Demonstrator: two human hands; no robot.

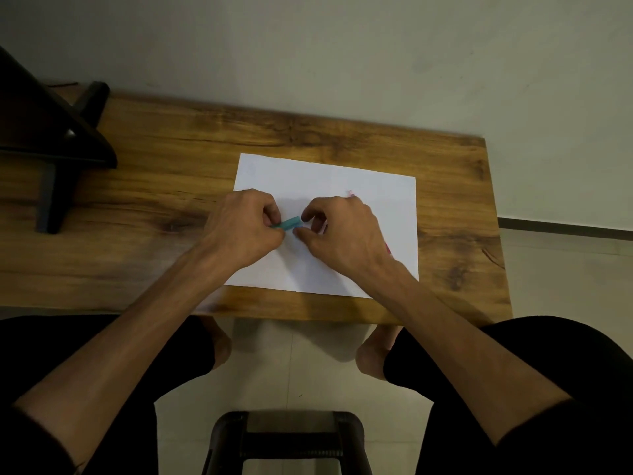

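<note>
A white sheet of paper [342, 180] lies on the wooden table [171, 186]. Over its middle, my left hand [239, 228] pinches one end of a small teal piece [289, 222], a short strip or stick. My right hand [342, 231] has thumb and forefinger curled at the piece's other end. Something pink-red [387, 247] peeks out under my right hand near the palm and past the knuckles; what it is stays hidden.
A black object on a dark stand [51, 138] occupies the table's left end. The wall runs along the table's far edge. A dark stool [287, 437] stands on the tiled floor below, between my knees.
</note>
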